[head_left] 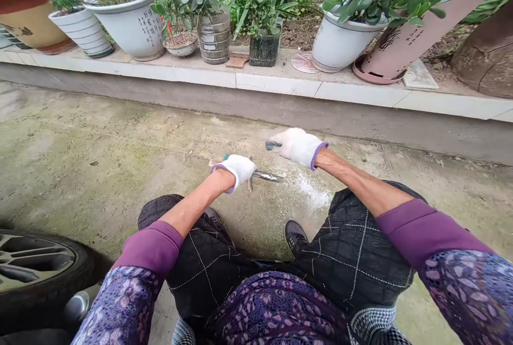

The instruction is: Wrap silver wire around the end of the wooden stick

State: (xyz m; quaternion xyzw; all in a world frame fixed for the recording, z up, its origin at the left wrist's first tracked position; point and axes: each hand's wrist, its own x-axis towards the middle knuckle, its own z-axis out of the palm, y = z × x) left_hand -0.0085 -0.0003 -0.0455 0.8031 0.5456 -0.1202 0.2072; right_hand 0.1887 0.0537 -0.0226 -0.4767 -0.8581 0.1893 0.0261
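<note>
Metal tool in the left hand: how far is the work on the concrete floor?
Done: a patch of white powder lies on the concrete floor by the tip of the metal tool. In hand: the left hand grips this tool low over the floor; the right hand holds a grey object above it. Left: unclear; the surrounding floor looks greenish, without powder.

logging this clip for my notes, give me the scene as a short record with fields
setting: outdoors, concrete ground in front of a ledge lined with potted plants
left hand: white glove, closed on a metal tool whose tip points toward the person's right
right hand: white glove, closed on a small grey object, apart from the tool
ground mark: white powdery patch just past the tool's tip
nearby: car tyre at lower left
</note>
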